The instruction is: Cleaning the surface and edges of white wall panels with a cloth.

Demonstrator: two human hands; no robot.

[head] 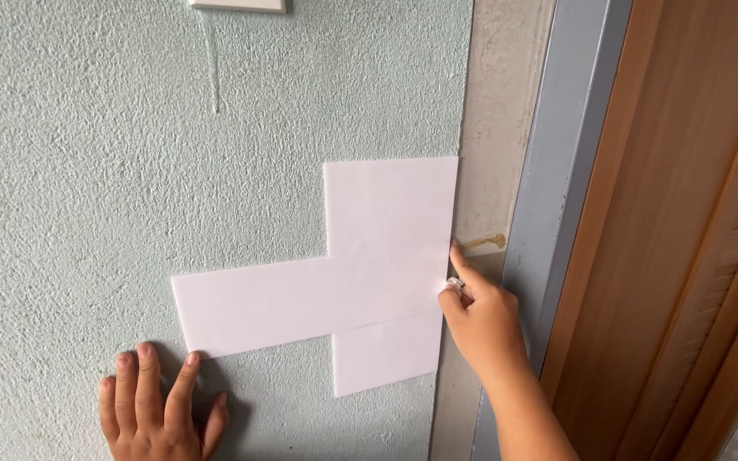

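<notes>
- 2 white paper sheets [360, 282] are pressed flat on the green wall [87, 196]: 1 upright, 1 long axis sideways, tilted slightly up to the right.
- The left hand [160, 410] is spread open, fingertips at the lower left corner.
- The right hand [476, 316] is half curled, index finger on the right edge beside the door frame [548, 213].

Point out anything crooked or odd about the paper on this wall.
The long white strip tilts, its left end lower than its right, across the upright sheet. Left hand presses the wall at its lower left corner; right hand pins its right edge.
</notes>
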